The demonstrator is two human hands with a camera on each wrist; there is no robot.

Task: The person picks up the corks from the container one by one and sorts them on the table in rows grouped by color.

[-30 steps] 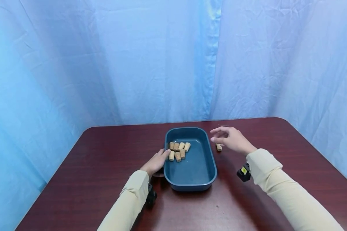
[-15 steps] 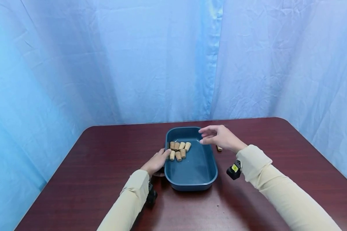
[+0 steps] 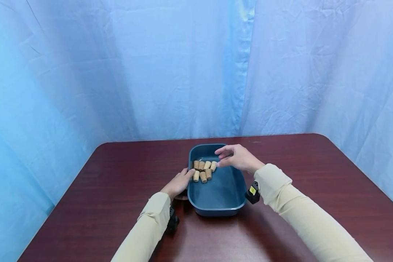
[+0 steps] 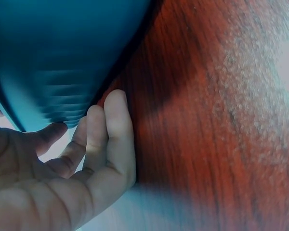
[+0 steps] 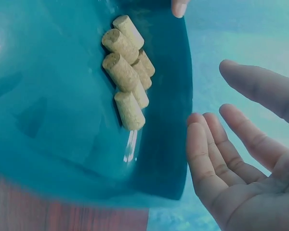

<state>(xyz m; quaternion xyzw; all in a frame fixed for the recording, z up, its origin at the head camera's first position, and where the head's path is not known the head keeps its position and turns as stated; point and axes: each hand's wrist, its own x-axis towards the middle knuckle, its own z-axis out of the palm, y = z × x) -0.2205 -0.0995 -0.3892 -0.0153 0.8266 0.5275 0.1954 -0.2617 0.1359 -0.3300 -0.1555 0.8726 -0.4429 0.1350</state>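
Note:
A deep dark-blue tray [image 3: 217,211] with rounded corners stands on the table. Several tapered corks [image 3: 203,177] lie grouped in its left half, also seen as corks [image 5: 129,111] in the right wrist view. My left hand [image 3: 180,182] holds the tray's left side, thumb over the rim; in the left wrist view the fingers [image 4: 119,115] bend against the outer wall. Above the tray's far right part hovers my right hand [image 3: 237,157], fingers spread and loosely bent. Nothing shows between its thumb and fingers in the right wrist view.
A dark-red wooden table [image 3: 124,174] extends around the tray. Light-blue curtains [image 3: 170,72] hang behind it. A dark rounded shape [image 3: 181,197] beside the left wrist is too unclear to name.
My right hand has moved left, from beside the tray to above it. The lone cork on the table right of the tray is now hidden by that arm. The left hand stays put.

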